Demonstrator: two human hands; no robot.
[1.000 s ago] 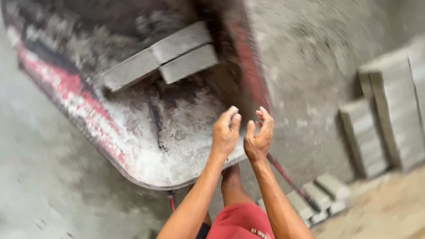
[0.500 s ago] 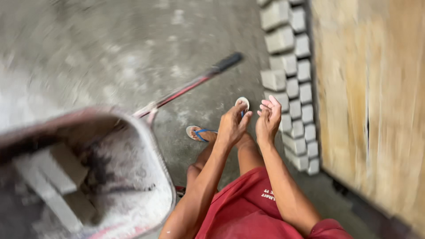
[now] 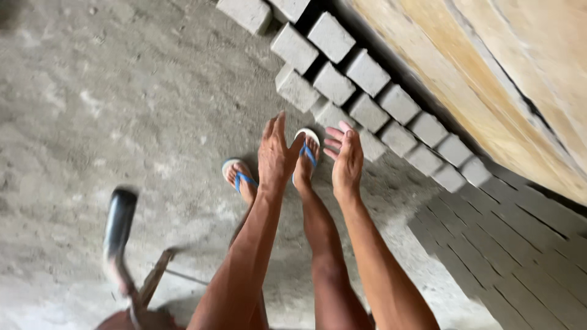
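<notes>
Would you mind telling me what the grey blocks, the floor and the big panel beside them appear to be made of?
The grey blocks look like cast concrete: matte, grainy faces and crisp rectangular edges. The floor seems to be bare cement, rough, blotchy and dusty, with no sheen. The panel looks like unfinished wood or plywood, judging by its pale tan colour and streaky grain, though blur leaves that open.

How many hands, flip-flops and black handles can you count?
Hands: 2, the left hand and the right hand
Flip-flops: 2
Black handle: 1
Total: 5
</notes>
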